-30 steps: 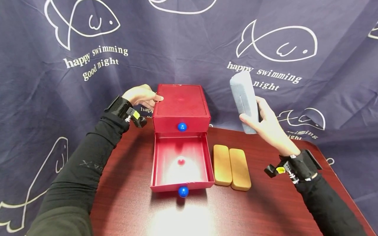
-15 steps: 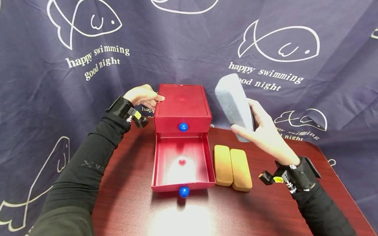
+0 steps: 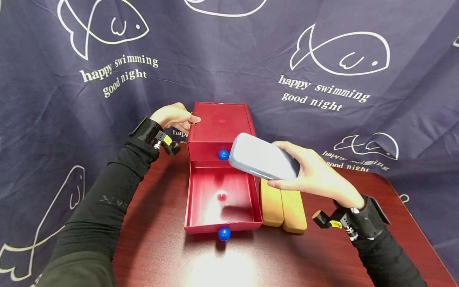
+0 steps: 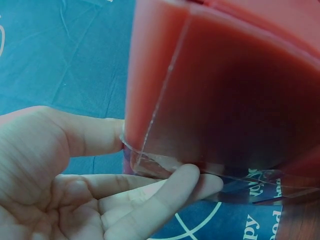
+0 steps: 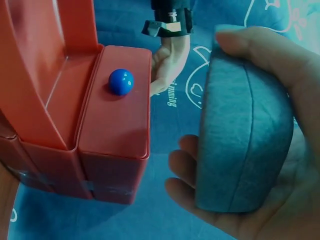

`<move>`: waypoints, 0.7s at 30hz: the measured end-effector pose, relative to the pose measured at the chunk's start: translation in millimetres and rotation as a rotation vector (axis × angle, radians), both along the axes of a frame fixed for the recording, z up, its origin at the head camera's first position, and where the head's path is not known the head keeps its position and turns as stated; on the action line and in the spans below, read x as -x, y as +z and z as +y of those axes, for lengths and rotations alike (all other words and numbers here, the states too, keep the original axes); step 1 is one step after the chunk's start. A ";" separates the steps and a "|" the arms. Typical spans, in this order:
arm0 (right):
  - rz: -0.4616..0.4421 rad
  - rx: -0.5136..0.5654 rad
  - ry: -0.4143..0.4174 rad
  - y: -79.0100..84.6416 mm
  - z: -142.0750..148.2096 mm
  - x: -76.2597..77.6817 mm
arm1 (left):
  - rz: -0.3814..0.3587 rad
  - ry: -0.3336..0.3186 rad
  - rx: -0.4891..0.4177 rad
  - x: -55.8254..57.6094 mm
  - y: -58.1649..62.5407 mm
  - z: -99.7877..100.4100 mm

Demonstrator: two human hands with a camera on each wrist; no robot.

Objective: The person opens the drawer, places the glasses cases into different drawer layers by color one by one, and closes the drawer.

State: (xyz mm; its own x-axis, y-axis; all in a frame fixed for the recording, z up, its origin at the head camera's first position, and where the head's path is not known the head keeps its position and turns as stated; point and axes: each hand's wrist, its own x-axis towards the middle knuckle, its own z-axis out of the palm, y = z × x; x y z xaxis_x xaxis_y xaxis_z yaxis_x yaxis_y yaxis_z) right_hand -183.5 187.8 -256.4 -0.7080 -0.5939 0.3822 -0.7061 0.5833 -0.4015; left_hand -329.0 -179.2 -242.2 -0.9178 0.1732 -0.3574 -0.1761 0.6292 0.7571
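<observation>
My right hand [image 3: 315, 175] grips a light blue glasses case [image 3: 263, 157], held nearly level above the back right corner of the pulled-out lower drawer [image 3: 204, 199]. In the right wrist view a seam runs along the blue case [image 5: 240, 130], with the thumb on one side and curled fingers on the other. My left hand [image 3: 172, 115] holds the back left edge of the red drawer cabinet [image 3: 220, 123]. The left wrist view has its thumb on one face of the cabinet [image 4: 220, 90] and its fingers round the edge. The lower drawer contains no objects.
Two yellow cases [image 3: 271, 207] lie side by side on the dark red wooden table [image 3: 157, 239], right of the drawer. Blue ball knobs [image 3: 224, 234] stick out from both drawer fronts; the upper drawer is closed. A dark blue fish-print curtain [image 3: 233, 52] hangs behind.
My right hand has brought the blue glasses case left and down, tipping it from upright to nearly flat. The left hand keeps its hold on the cabinet.
</observation>
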 end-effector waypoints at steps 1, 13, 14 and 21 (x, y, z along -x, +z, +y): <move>-0.003 -0.017 0.010 -1.0 -0.5 0.2 | 0.000 -0.001 0.001 -0.2 0.1 0.0; 0.029 -0.195 0.048 -11.7 -12.3 3.6 | -0.001 0.010 -0.001 1.1 -0.9 -0.3; 0.036 -0.210 0.049 -13.1 -13.4 3.9 | -0.001 0.009 -0.002 1.0 -1.0 -0.3; 0.061 -0.300 0.044 -22.6 -24.3 8.2 | 0.008 0.013 -0.001 0.4 -1.8 -1.3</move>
State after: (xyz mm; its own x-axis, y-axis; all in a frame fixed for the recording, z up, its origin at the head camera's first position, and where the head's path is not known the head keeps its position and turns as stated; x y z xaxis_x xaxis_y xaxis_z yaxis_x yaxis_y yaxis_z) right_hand -191.6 163.5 -279.0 -0.6602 -0.7161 0.2266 -0.7508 0.6377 -0.1721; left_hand -329.4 -180.5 -244.1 -0.9228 0.1622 -0.3495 -0.1777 0.6258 0.7595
